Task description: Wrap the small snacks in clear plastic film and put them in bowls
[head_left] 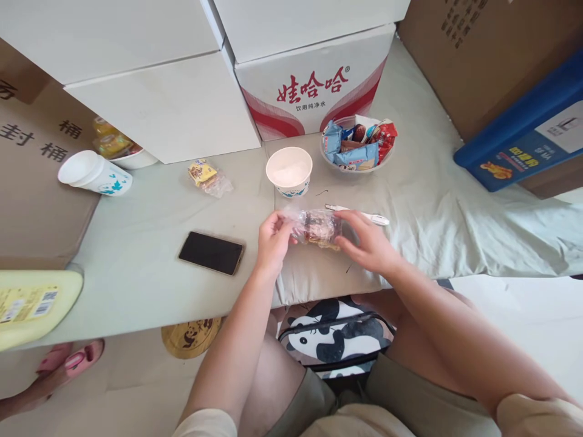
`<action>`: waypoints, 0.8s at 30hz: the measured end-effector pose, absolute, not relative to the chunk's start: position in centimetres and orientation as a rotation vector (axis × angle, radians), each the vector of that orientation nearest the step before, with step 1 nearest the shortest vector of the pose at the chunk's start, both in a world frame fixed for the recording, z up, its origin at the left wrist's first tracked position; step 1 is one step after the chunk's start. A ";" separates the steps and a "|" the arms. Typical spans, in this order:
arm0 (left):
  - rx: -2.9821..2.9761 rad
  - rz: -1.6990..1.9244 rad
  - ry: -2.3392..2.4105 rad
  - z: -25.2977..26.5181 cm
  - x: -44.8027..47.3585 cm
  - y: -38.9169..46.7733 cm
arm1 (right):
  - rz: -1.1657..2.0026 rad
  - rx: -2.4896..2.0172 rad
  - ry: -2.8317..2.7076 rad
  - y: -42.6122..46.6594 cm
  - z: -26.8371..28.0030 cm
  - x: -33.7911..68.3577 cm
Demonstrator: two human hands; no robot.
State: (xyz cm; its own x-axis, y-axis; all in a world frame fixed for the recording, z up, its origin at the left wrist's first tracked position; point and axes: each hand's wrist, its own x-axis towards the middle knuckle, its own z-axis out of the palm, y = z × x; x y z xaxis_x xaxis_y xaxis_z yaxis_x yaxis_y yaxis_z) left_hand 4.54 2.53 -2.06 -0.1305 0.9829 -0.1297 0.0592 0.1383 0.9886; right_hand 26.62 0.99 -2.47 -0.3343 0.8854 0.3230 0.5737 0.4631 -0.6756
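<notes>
A snack in a clear plastic bag, reddish-brown and pale inside, lies between my hands above the cloth near the front edge. My left hand pinches the crinkled left end of the bag. Thumb and fingers of my right hand close around its right end. Just behind the right fingers is a slim white cutter-like tool, partly covered by them. A white paper bowl with something white inside stands behind the bag. To its left sits another clear-and-yellow snack packet.
A black phone lies left of my hands. Further back are a clear bowl of wrapped snacks, white paper cups on their side and a printed carton. A blue box stands right; a pale yellow container is at left.
</notes>
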 end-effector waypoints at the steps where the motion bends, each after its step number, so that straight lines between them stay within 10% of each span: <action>1: 0.981 1.187 1.413 -1.9 4.5 2.6 | 0.602 -1.177 -2.062 1.0 -2.5 26.4; 14: 1.109 1.414 1.501 -2.1 1.0 3.1 | 0.548 -1.583 -1.519 1.9 -1.9 29.4; 24: 1.138 1.303 1.261 -2.5 1.1 3.0 | 0.331 -1.364 -2.100 0.7 -1.0 27.2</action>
State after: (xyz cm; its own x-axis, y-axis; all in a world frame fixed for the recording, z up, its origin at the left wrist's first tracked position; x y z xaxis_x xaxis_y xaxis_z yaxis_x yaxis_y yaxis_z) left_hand 1.09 3.02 -2.47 -0.1046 0.9945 0.0023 -0.0308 -0.0055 0.9995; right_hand 27.21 0.68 -1.01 -0.2866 0.8911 0.3519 0.7398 0.4392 -0.5096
